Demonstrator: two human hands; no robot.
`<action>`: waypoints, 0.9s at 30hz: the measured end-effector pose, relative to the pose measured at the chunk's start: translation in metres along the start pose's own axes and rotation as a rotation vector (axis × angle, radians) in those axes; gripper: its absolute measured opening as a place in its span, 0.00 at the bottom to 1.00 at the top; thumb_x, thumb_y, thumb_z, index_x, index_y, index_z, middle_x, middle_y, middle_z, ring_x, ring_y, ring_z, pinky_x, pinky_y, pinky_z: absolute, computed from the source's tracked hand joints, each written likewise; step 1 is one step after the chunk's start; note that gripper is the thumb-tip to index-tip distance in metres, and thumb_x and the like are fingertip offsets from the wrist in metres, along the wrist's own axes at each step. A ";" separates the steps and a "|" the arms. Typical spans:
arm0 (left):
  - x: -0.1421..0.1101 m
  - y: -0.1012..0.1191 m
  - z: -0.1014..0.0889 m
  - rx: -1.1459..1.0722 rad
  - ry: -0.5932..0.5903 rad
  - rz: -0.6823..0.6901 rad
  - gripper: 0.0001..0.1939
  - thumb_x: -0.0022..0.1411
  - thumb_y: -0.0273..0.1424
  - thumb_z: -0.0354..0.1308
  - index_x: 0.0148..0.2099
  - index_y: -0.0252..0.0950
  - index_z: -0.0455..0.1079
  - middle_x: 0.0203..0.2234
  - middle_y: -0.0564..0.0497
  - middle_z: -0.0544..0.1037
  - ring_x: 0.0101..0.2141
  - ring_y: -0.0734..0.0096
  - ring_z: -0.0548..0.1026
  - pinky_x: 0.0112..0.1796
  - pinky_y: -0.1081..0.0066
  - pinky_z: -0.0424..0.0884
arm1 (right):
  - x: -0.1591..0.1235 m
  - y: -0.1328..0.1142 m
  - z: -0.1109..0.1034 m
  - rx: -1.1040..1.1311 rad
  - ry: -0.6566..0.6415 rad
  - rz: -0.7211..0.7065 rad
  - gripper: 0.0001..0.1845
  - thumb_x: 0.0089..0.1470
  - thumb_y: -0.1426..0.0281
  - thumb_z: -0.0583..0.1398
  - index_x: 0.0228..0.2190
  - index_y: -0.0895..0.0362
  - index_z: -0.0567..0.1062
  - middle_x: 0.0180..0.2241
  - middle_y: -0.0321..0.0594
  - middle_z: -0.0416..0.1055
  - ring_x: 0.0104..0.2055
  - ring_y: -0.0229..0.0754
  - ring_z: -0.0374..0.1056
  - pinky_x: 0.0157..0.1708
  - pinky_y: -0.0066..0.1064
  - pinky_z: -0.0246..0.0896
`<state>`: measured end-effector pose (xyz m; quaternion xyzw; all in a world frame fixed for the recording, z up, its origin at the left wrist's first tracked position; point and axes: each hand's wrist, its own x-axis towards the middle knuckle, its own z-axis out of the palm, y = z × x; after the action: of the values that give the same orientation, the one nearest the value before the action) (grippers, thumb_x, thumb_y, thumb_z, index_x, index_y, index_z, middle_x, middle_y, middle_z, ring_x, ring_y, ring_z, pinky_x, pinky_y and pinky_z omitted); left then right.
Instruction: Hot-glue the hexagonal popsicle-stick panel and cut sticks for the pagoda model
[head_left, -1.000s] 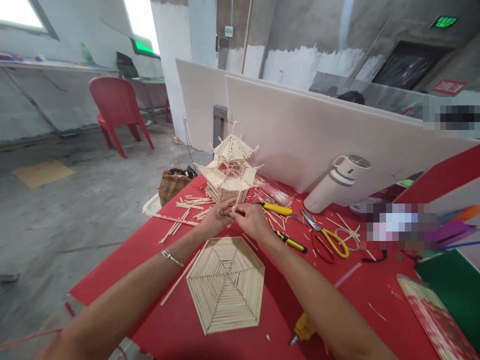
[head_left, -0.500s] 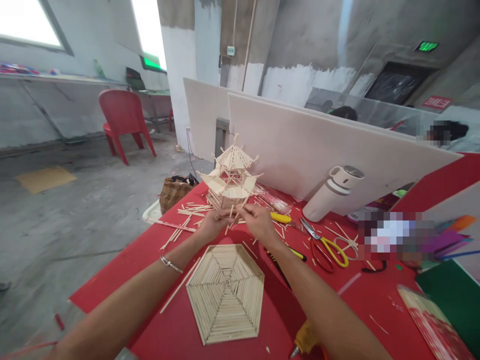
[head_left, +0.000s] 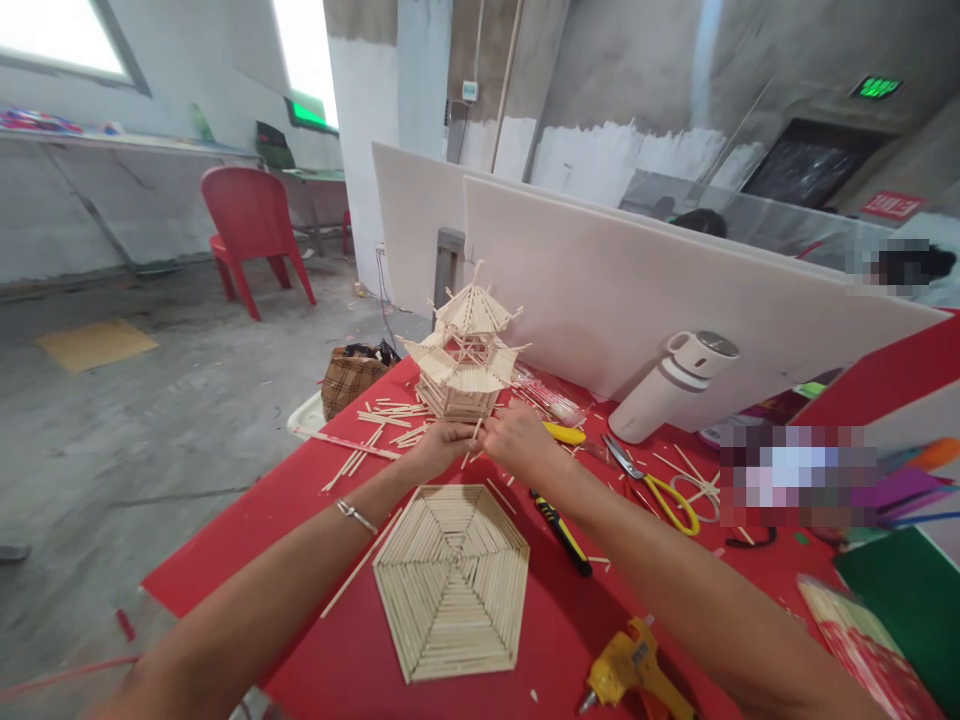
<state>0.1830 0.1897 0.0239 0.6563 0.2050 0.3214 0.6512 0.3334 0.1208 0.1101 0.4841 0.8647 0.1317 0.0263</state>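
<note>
My left hand (head_left: 439,447) and my right hand (head_left: 516,442) meet above the red table (head_left: 247,540), fingers pinched together on a few short wooden sticks (head_left: 474,444). Just behind them stands a small pagoda model (head_left: 466,345) built of sticks. A flat hexagonal panel of sticks (head_left: 453,577) lies on the table below my wrists. My left wrist wears a thin bracelet (head_left: 355,515).
Loose sticks (head_left: 382,415) litter the table left of the pagoda. Right of my hands lie a yellow knife (head_left: 562,433), black-yellow pliers (head_left: 561,531), yellow scissors (head_left: 660,488) and a white flask (head_left: 671,385). A yellow glue gun (head_left: 634,670) lies near. White boards (head_left: 600,280) stand behind; a red chair (head_left: 251,225) stands at left.
My hands stayed together at the sticks, shifting slightly toward the pagoda. The view moved, and the glue gun now shows fully under my right forearm.
</note>
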 end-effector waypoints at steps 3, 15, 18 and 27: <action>0.003 0.000 0.001 0.049 -0.015 0.036 0.17 0.50 0.42 0.69 0.26 0.31 0.78 0.23 0.50 0.79 0.28 0.68 0.75 0.35 0.70 0.71 | 0.002 -0.001 -0.002 0.000 0.065 -0.043 0.12 0.58 0.79 0.57 0.30 0.61 0.80 0.30 0.51 0.78 0.37 0.49 0.70 0.44 0.42 0.56; 0.000 -0.009 -0.002 0.198 0.050 0.094 0.12 0.55 0.37 0.65 0.32 0.31 0.81 0.27 0.49 0.82 0.32 0.64 0.77 0.36 0.71 0.71 | -0.014 0.005 0.021 0.640 0.284 0.447 0.20 0.55 0.61 0.65 0.48 0.55 0.78 0.39 0.42 0.76 0.38 0.41 0.70 0.38 0.30 0.62; 0.001 -0.012 0.000 0.221 0.017 0.100 0.10 0.54 0.34 0.66 0.34 0.32 0.82 0.31 0.48 0.84 0.34 0.62 0.79 0.40 0.69 0.72 | -0.006 0.003 0.029 0.901 0.343 0.397 0.09 0.56 0.69 0.64 0.40 0.55 0.81 0.38 0.38 0.78 0.38 0.39 0.72 0.40 0.27 0.63; -0.004 -0.020 0.001 0.197 0.024 0.101 0.12 0.54 0.35 0.66 0.36 0.31 0.82 0.32 0.46 0.84 0.36 0.60 0.80 0.42 0.66 0.74 | -0.008 -0.006 0.033 0.975 0.391 0.428 0.07 0.55 0.71 0.62 0.28 0.55 0.80 0.27 0.34 0.78 0.30 0.37 0.71 0.33 0.25 0.61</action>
<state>0.1841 0.1876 0.0033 0.7228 0.2102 0.3397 0.5639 0.3379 0.1177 0.0758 0.5714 0.6969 -0.1933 -0.3880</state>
